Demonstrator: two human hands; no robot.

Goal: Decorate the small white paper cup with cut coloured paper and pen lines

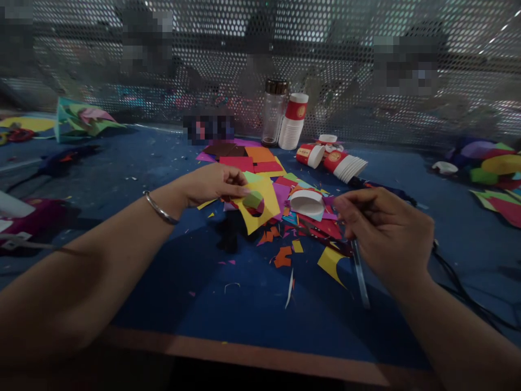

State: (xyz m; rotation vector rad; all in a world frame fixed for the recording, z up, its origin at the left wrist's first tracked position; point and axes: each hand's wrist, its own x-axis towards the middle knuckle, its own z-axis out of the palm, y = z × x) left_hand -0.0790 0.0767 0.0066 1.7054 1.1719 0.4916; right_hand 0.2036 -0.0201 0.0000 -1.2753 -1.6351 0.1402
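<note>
My left hand (pixel 217 184) pinches a sheet of yellow paper (pixel 266 203) by its upper left edge, above a pile of coloured paper. A green patch shows inside a round shape in that sheet. My right hand (pixel 378 225) is closed in a pinch at the pile's right side. Purple paper shows by its fingertips, but what they hold I cannot make out. Between the hands a white paper cup piece (pixel 307 203) lies on its side on the scraps. Below my right hand a clear stick (pixel 360 277) lies on the blue table (pixel 252 309).
Behind the pile stand a glass bottle (pixel 272 117) and a stack of paper cups (pixel 295 119). More red and white cups (pixel 344 164) lie to their right. Black cables (pixel 459 288) run along the right. A glue gun (pixel 65 160) lies left. A perforated metal screen (pixel 228 54) closes the back.
</note>
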